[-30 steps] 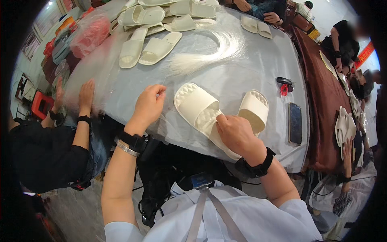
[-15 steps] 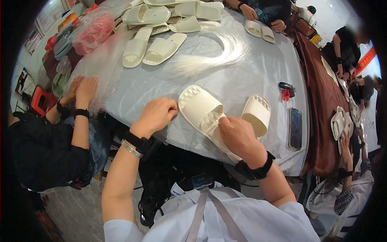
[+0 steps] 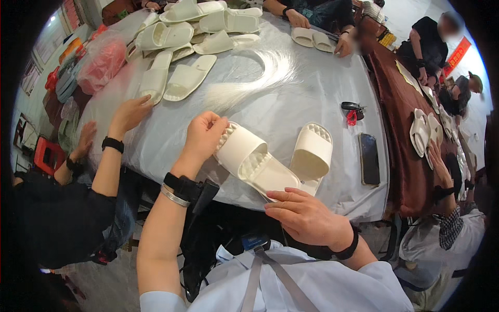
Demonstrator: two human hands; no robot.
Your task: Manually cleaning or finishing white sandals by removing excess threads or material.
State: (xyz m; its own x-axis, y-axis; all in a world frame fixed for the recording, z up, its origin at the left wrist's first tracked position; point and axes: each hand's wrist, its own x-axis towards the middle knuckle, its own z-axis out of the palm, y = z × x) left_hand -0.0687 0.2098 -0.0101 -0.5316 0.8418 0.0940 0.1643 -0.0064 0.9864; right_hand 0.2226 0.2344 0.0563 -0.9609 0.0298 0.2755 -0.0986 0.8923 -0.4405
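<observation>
While both wrists bend inward | left hand [image 3: 204,136] fingers pinching white slipper [image 3: 254,161] toe | right hand [image 3: 304,216] fingers loosely spread at heel

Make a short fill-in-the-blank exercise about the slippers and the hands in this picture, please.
1. The left hand grips the toe end of a cream-white foam ____.
2. The right hand is at that slipper's ____ end.
3. The flat black phone lies to the ____ of the second cream-white slipper.

Missing words: slipper; heel; right
</observation>
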